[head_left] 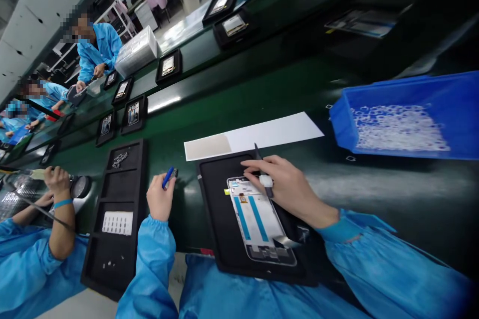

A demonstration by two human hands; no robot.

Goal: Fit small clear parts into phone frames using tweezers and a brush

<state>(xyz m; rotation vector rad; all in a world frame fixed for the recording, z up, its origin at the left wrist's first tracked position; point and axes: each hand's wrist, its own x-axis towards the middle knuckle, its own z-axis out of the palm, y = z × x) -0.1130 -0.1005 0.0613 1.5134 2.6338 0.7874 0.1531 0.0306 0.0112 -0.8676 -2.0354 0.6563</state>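
My left hand (160, 198) is closed around a small blue stick-like piece (168, 178), with a small grey part beside it at the fingertips. It hovers between the compartment tray and the black work tray (209, 224). In that work tray lies an opened phone body (258, 219) with two blue strips down its pale middle. Over the phone's upper end, my right hand (282, 184) grips a dark, pointed, tweezers-like tool (268, 190) with a white wrap round it. The thumb and index finger reach out close to the phone's top edge. A curved shiny strip (286, 242) crosses the phone's lower right.
A black compartment tray (138, 179) stands to the left, holding small parts and a white sheet (118, 223). Behind my tray lies white paper (273, 132). A blue bin (404, 89) of white rings stands right. Co-workers' arms (62, 219) are close left; trays with phones line the belt.
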